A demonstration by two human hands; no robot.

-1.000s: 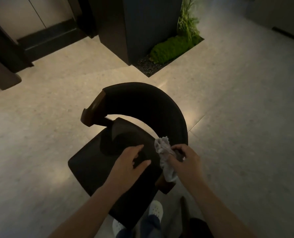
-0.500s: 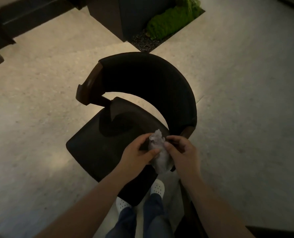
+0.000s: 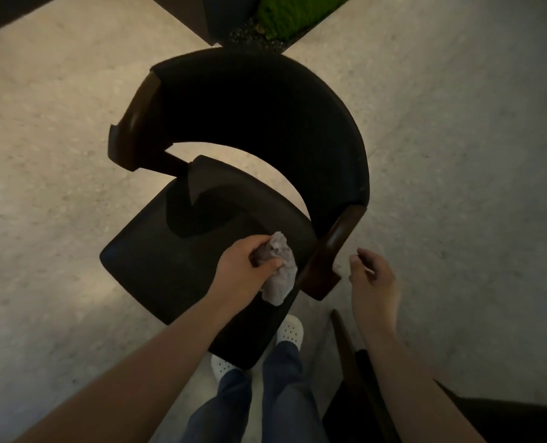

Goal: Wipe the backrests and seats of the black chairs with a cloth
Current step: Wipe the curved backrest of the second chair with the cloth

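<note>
A black chair (image 3: pixel 176 257) with a curved backrest (image 3: pixel 265 116) and brown wooden arm ends stands on the floor below me. My left hand (image 3: pixel 246 266) grips a crumpled grey cloth (image 3: pixel 281 270) over the right side of the seat. Off to the right of the chair's near wooden arm end (image 3: pixel 329 260), my right hand (image 3: pixel 374 276) hangs with loosely curled fingers and holds nothing.
A dark pillar (image 3: pixel 208 14) and a planter bed of green moss (image 3: pixel 294 14) with dark gravel lie beyond the chair. Part of another dark chair (image 3: pixel 361 378) shows at the bottom right. My feet in white shoes (image 3: pixel 289 329) stand under the seat's near edge.
The cloth has passed from my right hand into my left hand. My right hand let go and drew away to the right of the armrest. The view tilted further down.
</note>
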